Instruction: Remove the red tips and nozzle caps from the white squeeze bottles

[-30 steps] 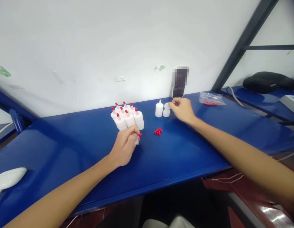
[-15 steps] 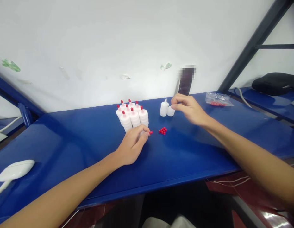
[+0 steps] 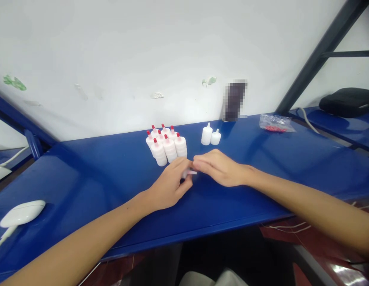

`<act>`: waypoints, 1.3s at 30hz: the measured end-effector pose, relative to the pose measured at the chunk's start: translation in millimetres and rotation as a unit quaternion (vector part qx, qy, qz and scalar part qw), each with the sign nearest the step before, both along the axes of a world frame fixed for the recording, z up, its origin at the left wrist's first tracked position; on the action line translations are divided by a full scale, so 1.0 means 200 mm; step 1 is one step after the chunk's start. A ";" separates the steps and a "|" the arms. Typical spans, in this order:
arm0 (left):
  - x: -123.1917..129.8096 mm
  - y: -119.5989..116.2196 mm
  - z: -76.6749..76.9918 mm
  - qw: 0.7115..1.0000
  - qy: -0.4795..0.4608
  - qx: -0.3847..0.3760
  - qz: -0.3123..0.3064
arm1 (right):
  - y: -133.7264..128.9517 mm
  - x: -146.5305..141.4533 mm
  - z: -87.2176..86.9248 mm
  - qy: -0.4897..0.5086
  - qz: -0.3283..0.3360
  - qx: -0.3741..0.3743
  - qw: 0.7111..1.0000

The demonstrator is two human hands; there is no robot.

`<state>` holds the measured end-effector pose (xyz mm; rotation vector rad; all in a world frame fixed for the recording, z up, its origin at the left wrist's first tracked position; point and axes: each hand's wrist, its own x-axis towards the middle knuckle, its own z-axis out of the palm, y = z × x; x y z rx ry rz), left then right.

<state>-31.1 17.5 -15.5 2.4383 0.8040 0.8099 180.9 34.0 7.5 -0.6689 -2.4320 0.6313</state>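
Close to the front of a cluster of white bottles with red tips (image 3: 170,149), my left hand (image 3: 171,184) is wrapped round a small whitish piece with a pointed nozzle (image 3: 190,172); no red shows on that nozzle. My right hand (image 3: 218,167) meets the left fingertips, its fingers pressed together. Whatever lies between its fingertips is hidden. Behind it stand a taller white bottle (image 3: 206,135) and, beside it, a short white piece with a nozzle (image 3: 215,137). The small red caps are out of sight around my right hand.
On the blue table (image 3: 97,171), a white device with a cable (image 3: 22,213) lies at the left. A clear bag with red pieces (image 3: 276,123) rests at the back right. A dark pixelated upright object (image 3: 234,101) leans against the wall.
My right hand has moved from the short white piece toward the front left, beside my left hand. The nozzle at my left hand now shows white where red showed before.
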 end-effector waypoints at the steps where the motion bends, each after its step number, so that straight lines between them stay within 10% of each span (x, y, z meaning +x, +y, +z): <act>1: 0.00 0.00 0.00 1.000 0.006 0.022 -0.007 | 0.01 0.02 0.01 0.016 -0.018 -0.014 1.000; 13: -0.01 -0.01 0.00 0.997 0.061 0.021 -0.031 | 0.20 0.28 0.08 -0.295 -0.167 -0.057 0.939; 39: -0.01 -0.01 0.02 0.998 0.056 -0.022 -0.003 | 0.18 0.25 0.07 -0.257 -0.107 -0.081 0.957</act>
